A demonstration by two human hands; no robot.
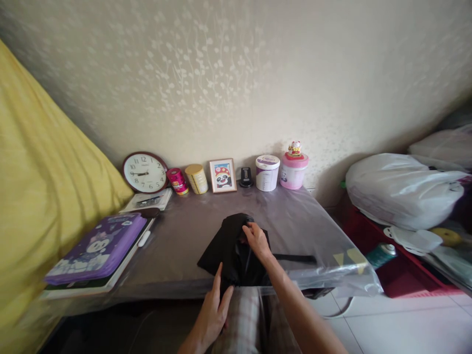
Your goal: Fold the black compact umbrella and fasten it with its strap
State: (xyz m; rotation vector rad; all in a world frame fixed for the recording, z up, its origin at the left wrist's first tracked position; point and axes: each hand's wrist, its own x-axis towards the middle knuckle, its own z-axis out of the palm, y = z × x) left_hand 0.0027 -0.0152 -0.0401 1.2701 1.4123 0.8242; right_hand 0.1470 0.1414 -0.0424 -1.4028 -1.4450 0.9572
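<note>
A black fabric item [224,246], which looks like a soft bag, lies crumpled at the table's near edge. Its dark strap [295,257] trails off to the right across the tabletop. My right hand [257,239] has its fingers closed on the upper rim of the fabric, beside a dark fold or opening. At the near left edge of the fabric is my left hand [214,309], with index finger and thumb stretched apart and their tips touching the cloth. Its other fingers are partly hidden below the table edge.
A plastic-covered table [177,246] carries a purple case [99,246] at left. Along the wall stand a clock [145,172], tins, a framed panda picture [222,175] and two tubs. Right of the table, a red crate [409,275] and a white plastic bag [401,189] crowd the floor.
</note>
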